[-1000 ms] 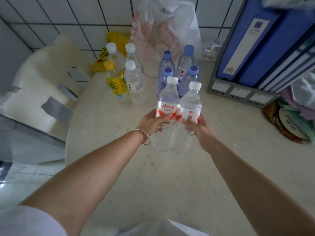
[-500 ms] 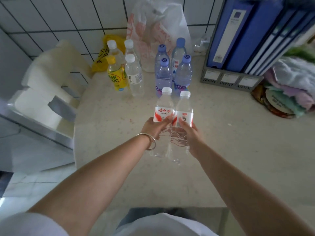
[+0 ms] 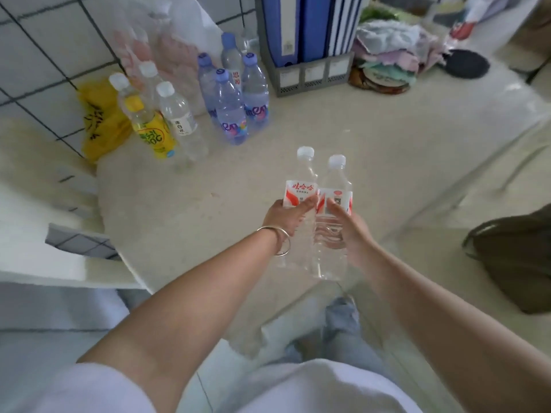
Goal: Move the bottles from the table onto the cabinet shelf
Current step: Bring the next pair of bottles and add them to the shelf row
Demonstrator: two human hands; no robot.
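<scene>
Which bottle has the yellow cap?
The yellow drink bottle at the left of the table, in front of the yellow bag. Every other bottle's cap is white or blue.

Wall (image 3: pixel 44 70): white square tiles with dark grout, seen at upper left. Table (image 3: pixel 343 129): pale, speckled top with a rounded near edge. Chair (image 3: pixel 35 234): cream plastic, slotted, placed at the table's left side. File rack (image 3: pixel 310 76): grey, set at the table's back, holding blue binders (image 3: pixel 298 25). Cloths (image 3: pixel 393 52): a crumpled pastel heap, lying right of the rack. Plastic bags: one white (image 3: pixel 185 28), one yellow (image 3: pixel 101 123), against the wall. Bag (image 3: pixel 518 257): dark, seen at right. Floor (image 3: pixel 44 338): pale tiles. Light: soft, diffuse.
</scene>
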